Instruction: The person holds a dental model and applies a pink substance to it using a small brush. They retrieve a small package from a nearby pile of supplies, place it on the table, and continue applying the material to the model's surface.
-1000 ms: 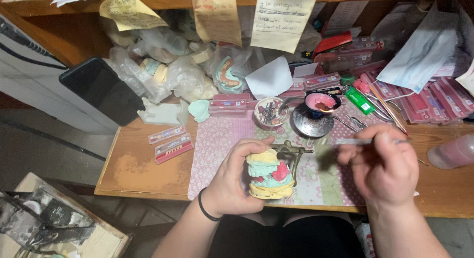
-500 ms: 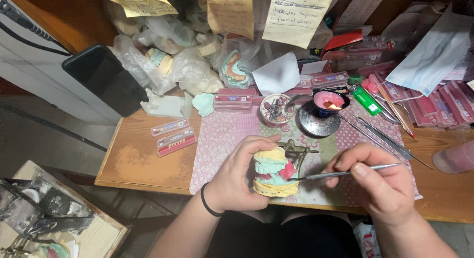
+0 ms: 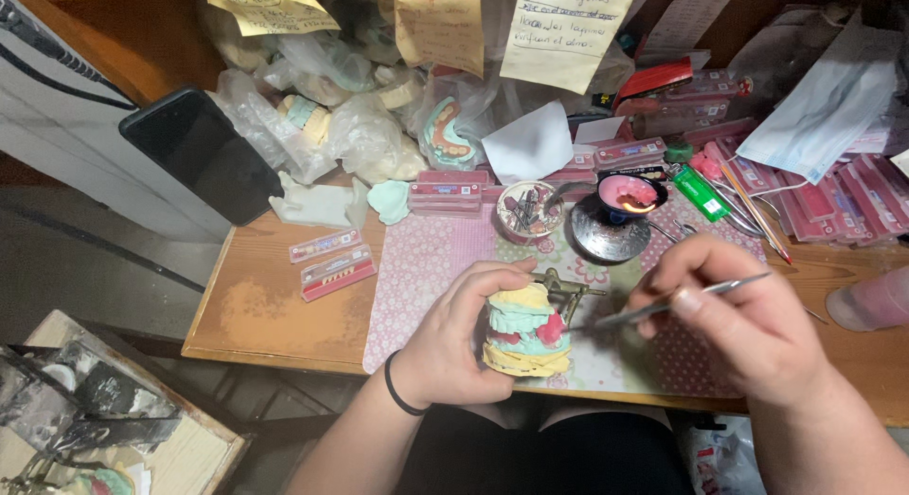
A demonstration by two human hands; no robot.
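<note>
Two hands | left hand [image 3: 454,348] clasps upright dental model [image 3: 524,331] | right hand [image 3: 748,324] pinches metal tool [image 3: 663,306] — tip left

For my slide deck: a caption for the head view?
Left hand grips a dental cast; right hand points a metal tool at it.

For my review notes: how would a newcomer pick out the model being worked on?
Start at the floral pink mat on the wooden desk. At its front edge the left hand grips a dental cast, stacked yellow and green plaster with pink wax. Unlike the bagged casts behind, it sits on a metal hinge frame.
</note>
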